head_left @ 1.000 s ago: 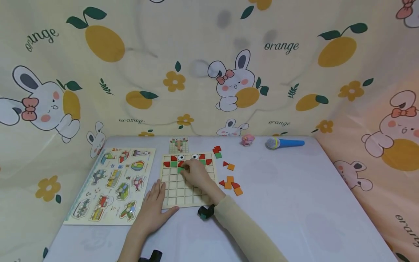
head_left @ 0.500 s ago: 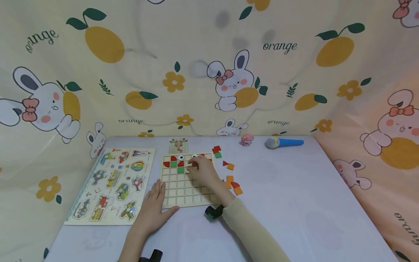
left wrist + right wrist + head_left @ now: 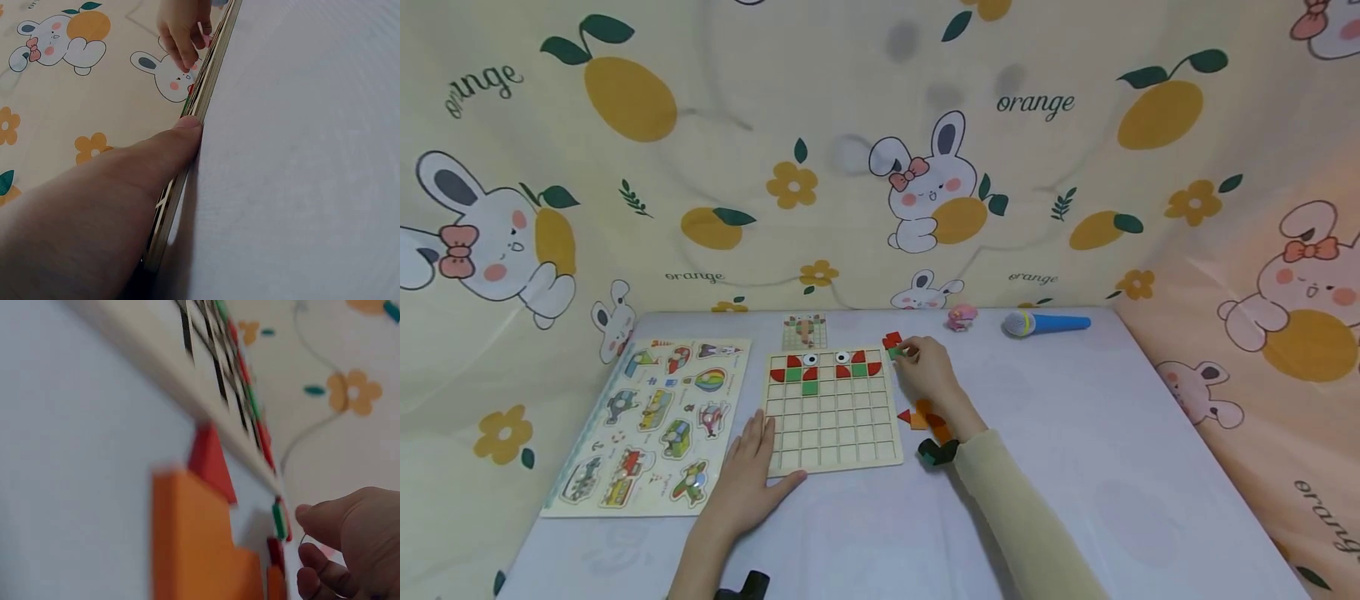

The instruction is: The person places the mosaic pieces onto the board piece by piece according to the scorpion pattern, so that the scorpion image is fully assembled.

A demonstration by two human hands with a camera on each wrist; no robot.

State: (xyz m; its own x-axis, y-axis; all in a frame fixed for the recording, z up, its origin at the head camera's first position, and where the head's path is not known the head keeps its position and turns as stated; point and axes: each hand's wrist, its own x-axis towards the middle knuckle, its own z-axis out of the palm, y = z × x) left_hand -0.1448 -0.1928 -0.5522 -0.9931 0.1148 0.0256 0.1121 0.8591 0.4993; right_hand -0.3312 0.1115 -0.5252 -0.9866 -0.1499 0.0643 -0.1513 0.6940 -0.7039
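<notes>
A wooden grid board (image 3: 831, 425) lies on the table, with red and green tiles and two eye tiles (image 3: 810, 360) in its upper rows. A single green square (image 3: 809, 387) sits one row lower at left. My left hand (image 3: 745, 479) rests spread at the board's left corner, its thumb (image 3: 178, 140) along the front edge in the left wrist view. Beyond the board's right side, my right hand (image 3: 934, 375) reaches to a loose green tile (image 3: 892, 353) beside red ones (image 3: 892, 339). Thumb and fingers stand apart near that green tile (image 3: 279, 519) in the right wrist view.
Loose orange tiles (image 3: 918, 420) and a red triangle (image 3: 904, 416) lie right of the board, partly under my right hand. A picture puzzle board (image 3: 647, 425) is at left. A small pattern card (image 3: 805, 332), a pink figurine (image 3: 961, 317) and a blue toy microphone (image 3: 1048, 323) stand behind.
My right hand has left the green square on the board and moved right, past the board's edge, to the loose green tile. The left hand keeps its place.
</notes>
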